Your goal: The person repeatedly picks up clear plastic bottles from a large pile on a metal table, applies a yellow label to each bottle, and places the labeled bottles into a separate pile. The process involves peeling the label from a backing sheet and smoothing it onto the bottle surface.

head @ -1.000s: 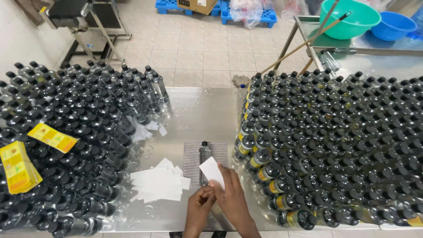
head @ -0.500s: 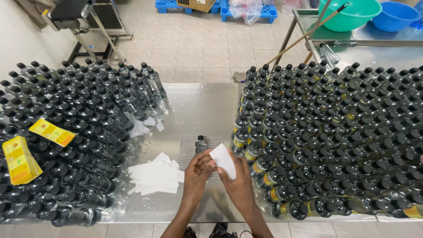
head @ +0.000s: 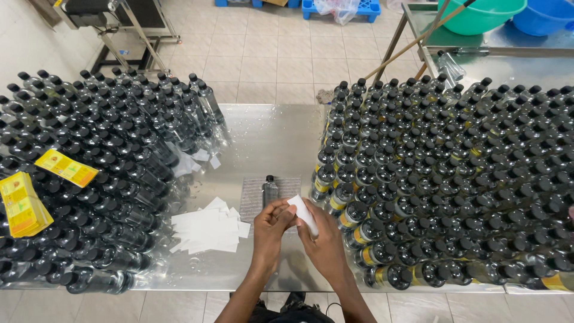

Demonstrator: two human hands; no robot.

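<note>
A steel table (head: 269, 131) on a tiled floor carries massed black-capped bottles on both sides; the left hand (head: 270, 230) and right hand (head: 326, 242) meet over a ribbed mat (head: 254, 200), fingers pinched shut on one white sticker (head: 303, 214); peeling seems in hand; a single bottle (head: 269, 190) lies just beyond; pressing the sticker on would call for steady alignment; spare white slips (head: 206, 230) lie left.

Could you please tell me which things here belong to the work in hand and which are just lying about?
In hand:
- white slip, held by left hand and right hand
- single bottle lying on the ribbed mat
- pile of white slips
- yellow label stacks

Lying about:
- green basin
- blue basin
- broom handle
</note>
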